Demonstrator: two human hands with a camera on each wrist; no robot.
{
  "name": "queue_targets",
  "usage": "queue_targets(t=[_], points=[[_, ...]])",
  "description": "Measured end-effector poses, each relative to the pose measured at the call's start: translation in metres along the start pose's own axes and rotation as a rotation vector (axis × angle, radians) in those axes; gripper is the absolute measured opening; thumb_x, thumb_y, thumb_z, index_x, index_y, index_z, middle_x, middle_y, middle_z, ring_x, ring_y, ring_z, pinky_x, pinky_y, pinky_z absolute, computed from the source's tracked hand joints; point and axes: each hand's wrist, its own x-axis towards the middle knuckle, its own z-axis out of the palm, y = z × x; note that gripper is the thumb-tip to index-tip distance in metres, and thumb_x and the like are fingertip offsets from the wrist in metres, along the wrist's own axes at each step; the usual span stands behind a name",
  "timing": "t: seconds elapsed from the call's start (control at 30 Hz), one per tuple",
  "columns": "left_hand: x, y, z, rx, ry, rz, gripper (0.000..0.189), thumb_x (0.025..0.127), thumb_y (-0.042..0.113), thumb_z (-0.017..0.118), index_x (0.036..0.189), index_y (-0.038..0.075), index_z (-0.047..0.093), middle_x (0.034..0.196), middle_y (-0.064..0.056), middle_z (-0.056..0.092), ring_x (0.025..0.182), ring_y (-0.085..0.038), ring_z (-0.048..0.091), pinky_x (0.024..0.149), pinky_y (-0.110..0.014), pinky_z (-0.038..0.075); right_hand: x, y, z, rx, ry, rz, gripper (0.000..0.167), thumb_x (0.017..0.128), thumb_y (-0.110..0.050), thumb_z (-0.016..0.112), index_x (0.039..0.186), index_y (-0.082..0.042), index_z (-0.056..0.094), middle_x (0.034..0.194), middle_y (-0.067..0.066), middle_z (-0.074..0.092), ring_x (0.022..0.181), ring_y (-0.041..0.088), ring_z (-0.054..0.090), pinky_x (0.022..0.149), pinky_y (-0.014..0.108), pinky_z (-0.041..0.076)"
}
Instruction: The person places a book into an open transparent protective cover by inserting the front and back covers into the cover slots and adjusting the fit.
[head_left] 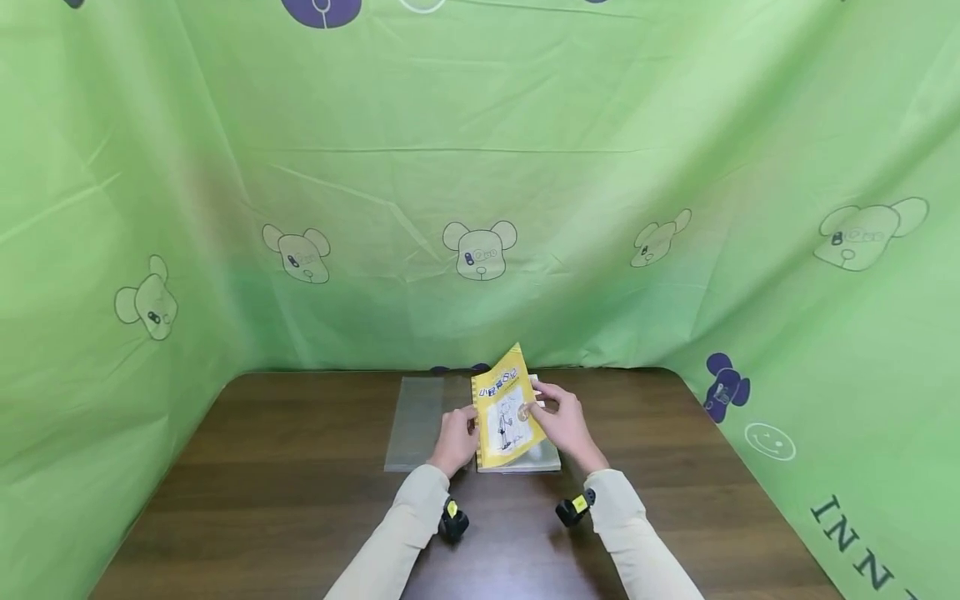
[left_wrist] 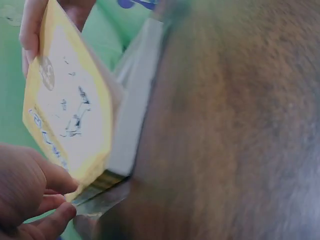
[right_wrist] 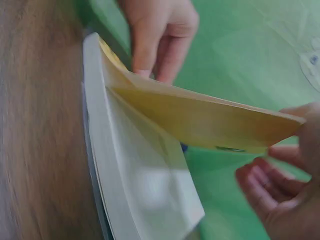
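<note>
A paperback book point(head_left: 513, 421) with a yellow cover and a cartoon figure lies on the table, its front cover raised at a slant. My right hand point(head_left: 562, 421) pinches the free edge of that yellow cover point(right_wrist: 210, 117), with the white inside page point(right_wrist: 150, 170) showing beneath. At the spine, my left hand point(head_left: 456, 440) has its thumb and fingertips bent against the book's edge. A clear plastic sheet point(head_left: 415, 425) spreads out flat to the left of the book; part of it appears to run under the book.
The brown wooden table point(head_left: 300, 500) reaches around the book on every side. Green cloth point(head_left: 480, 183) printed with bear heads hangs behind the table and at both sides. Black wrist cameras point(head_left: 453, 522) are strapped to both wrists.
</note>
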Motion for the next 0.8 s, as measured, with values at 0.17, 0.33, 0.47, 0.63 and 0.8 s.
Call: queue_targets(t=[0.17,0.33,0.47,0.63,0.8], points=[[-0.002,-0.005,-0.026,-0.001,0.012,-0.025,0.027,0.092,-0.003,0.063,0.117,-0.009,0.07,0.127,-0.027,0.067,0.125,-0.045,0.058,0.108,-0.055,0.046,0.008,0.002,0.023,0.144,-0.075,-0.079,0.045,0.093,0.008,0.06,0.138,0.005,0.06,0.138,0.026,0.06,0.126,0.04,0.057,0.098,0.03,0.056],[-0.007,-0.025,-0.055,0.104,0.003,-0.006,0.032,0.093,0.002,0.065,0.122,-0.01,0.067,0.132,-0.029,0.063,0.127,-0.049,0.052,0.11,-0.059,0.042,0.009,-0.007,0.044,0.116,-0.181,-0.184,0.045,0.096,-0.003,0.064,0.141,0.002,0.058,0.15,0.019,0.053,0.142,0.039,0.045,0.116,0.054,0.037],[-0.013,-0.041,-0.068,0.196,-0.05,-0.018,0.037,0.094,0.005,0.066,0.127,-0.011,0.064,0.138,-0.031,0.058,0.132,-0.052,0.048,0.112,-0.059,0.039,0.007,-0.015,0.059,-0.031,-0.28,-0.201,0.049,0.097,-0.014,0.066,0.144,-0.006,0.057,0.153,0.01,0.051,0.145,0.034,0.043,0.12,0.052,0.032],[-0.019,-0.049,-0.077,0.252,-0.156,-0.082,0.043,0.094,0.007,0.066,0.131,-0.014,0.06,0.145,-0.034,0.051,0.137,-0.054,0.042,0.114,-0.06,0.038,0.006,-0.018,0.075,-0.19,-0.344,-0.25,0.053,0.095,-0.022,0.067,0.145,-0.007,0.057,0.155,0.007,0.049,0.147,0.034,0.04,0.121,0.053,0.03],[-0.019,-0.05,-0.083,0.28,-0.22,-0.082,0.045,0.094,0.007,0.068,0.133,-0.013,0.059,0.148,-0.035,0.047,0.14,-0.054,0.039,0.116,-0.06,0.035,0.005,-0.014,0.089,-0.327,-0.374,-0.262,0.057,0.092,-0.029,0.067,0.144,-0.006,0.057,0.156,0.006,0.048,0.15,0.037,0.033,0.122,0.056,0.027]])
